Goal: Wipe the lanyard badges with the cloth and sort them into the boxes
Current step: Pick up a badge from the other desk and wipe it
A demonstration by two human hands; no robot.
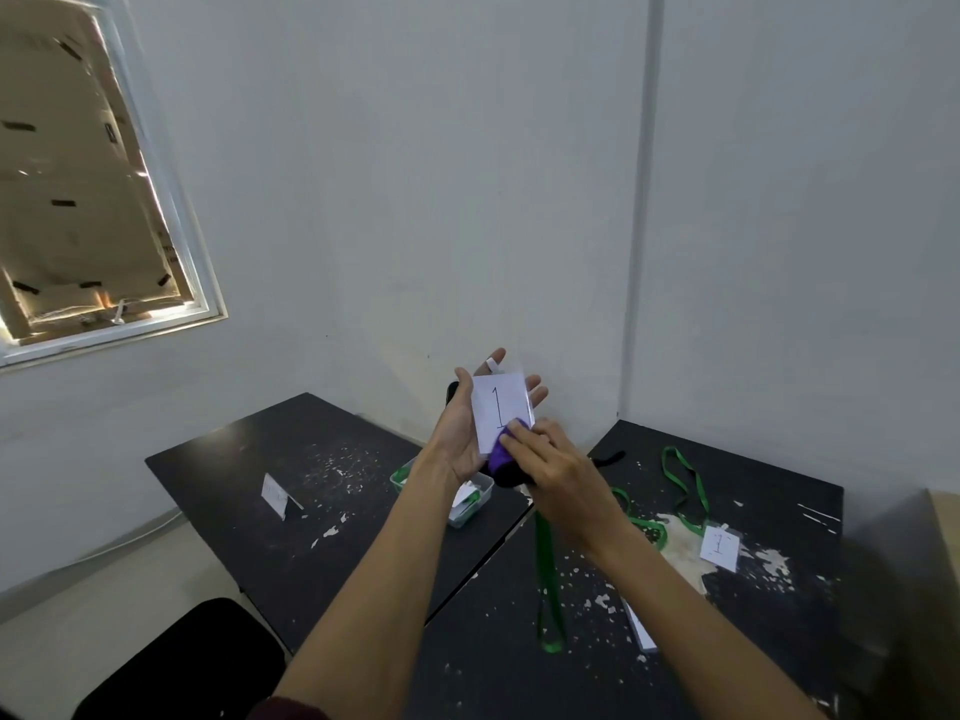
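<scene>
My left hand [460, 431] is raised palm up above the tables, its thumb on the left edge of a white badge [497, 405] marked "1". My right hand [553, 462] presses a purple and black cloth [503, 457] against the badge's lower edge. The badge's green lanyard [549, 574] hangs down toward the table. A clear box [475, 504] holding cards sits on the left table below my hands. Another badge marked "1" [719, 545] lies on the right table with its green lanyard [685, 480].
Two black tables [270, 475] with chipped paint meet at the room's corner. A folded white card [275, 495] stands on the left table. A flat white card [640, 627] lies on the right table. A black seat [182, 662] is at the lower left.
</scene>
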